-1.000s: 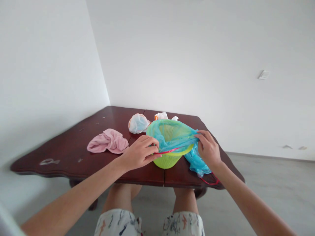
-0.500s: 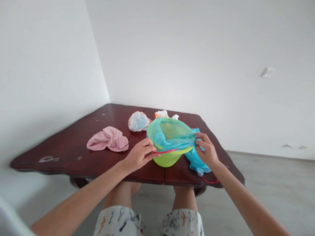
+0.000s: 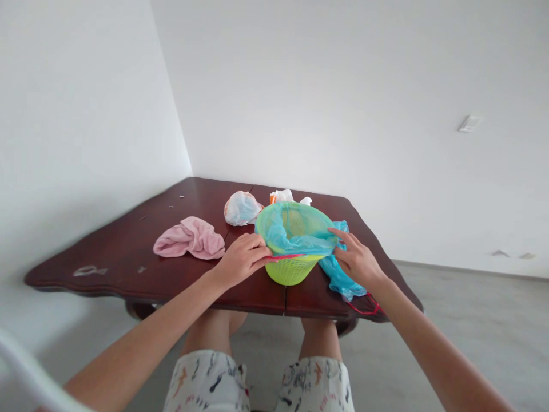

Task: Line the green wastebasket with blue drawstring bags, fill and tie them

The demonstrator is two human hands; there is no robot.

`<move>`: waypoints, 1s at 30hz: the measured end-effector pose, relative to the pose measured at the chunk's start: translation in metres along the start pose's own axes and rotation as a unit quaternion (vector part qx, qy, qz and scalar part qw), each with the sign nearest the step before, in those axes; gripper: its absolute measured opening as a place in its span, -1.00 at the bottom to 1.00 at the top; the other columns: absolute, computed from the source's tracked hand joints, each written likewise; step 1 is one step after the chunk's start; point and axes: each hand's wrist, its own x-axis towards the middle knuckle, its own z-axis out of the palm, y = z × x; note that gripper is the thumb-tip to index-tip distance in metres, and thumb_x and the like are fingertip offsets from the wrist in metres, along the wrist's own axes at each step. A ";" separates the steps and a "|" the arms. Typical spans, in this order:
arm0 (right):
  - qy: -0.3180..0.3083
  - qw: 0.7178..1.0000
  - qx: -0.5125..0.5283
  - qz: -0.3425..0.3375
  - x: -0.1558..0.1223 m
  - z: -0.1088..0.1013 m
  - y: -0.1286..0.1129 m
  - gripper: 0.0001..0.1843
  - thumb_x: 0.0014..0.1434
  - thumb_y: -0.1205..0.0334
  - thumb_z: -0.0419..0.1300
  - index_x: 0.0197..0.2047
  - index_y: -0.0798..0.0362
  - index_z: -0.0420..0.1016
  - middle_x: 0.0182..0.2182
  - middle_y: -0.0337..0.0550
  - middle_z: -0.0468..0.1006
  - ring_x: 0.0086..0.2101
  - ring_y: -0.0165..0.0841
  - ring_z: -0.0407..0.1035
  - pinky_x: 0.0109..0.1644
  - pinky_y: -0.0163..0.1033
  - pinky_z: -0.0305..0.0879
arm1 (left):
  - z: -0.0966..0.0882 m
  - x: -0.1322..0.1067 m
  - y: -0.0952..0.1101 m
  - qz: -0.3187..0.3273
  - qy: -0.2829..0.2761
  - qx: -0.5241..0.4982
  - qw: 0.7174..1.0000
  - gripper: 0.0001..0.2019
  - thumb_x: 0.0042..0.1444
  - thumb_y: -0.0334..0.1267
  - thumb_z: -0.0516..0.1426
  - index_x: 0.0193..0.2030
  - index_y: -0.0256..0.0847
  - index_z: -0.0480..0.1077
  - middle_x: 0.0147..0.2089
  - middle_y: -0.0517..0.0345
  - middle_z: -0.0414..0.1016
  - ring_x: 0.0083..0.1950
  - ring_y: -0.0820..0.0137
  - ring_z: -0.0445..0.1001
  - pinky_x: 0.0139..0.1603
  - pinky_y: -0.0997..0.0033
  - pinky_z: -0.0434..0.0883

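Right hand (image 3: 357,261) nearer the green basket (image 3: 290,270)

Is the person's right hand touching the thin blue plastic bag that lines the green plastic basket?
Touching. The head view shows the right hand with its fingers on the blue plastic bag, at the rim of the green plastic basket.

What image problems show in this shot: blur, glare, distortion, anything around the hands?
Head view: light is soft, no harsh glare; wide-angle distortion bows the dark wooden table and stretches the forearms; the left hand and right hand look sharp; a pale blurred shape cuts into the bottom-left corner.
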 end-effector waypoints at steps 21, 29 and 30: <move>0.130 0.961 0.143 0.199 0.035 -0.002 -0.025 -0.69 0.69 0.10 0.09 0.24 -0.09 0.64 0.55 0.12 0.55 0.53 0.06 0.47 0.70 0.47 0.29 | -0.028 0.022 -0.035 -0.143 -0.048 -0.039 0.988 -0.52 0.76 0.11 0.02 0.42 -0.09 0.62 0.74 -0.15 0.39 0.78 -0.05 0.29 0.82 -0.29 0.20; -0.185 0.970 0.114 0.108 0.110 -0.010 -0.012 -0.68 0.67 0.11 0.21 0.11 -0.11 0.84 0.19 -0.09 0.86 0.40 0.09 0.63 0.80 0.66 -0.22 | -0.014 0.113 -0.036 -0.099 -0.249 -0.037 0.963 -0.48 0.62 0.11 0.11 -0.27 -0.06 0.72 0.00 -0.02 0.85 0.11 0.00 0.77 0.40 -0.08 0.56; -0.206 0.967 0.117 0.091 0.126 -0.007 -0.014 -0.71 0.63 0.17 0.25 0.13 -0.07 0.85 0.16 -0.08 0.87 0.29 -0.01 0.70 0.78 0.46 0.05 | -0.002 0.125 -0.035 -0.116 -0.284 -0.045 0.951 -0.57 0.51 0.12 0.25 -0.32 -0.06 0.69 -0.18 0.00 0.81 -0.06 0.02 0.77 0.24 -0.02 0.61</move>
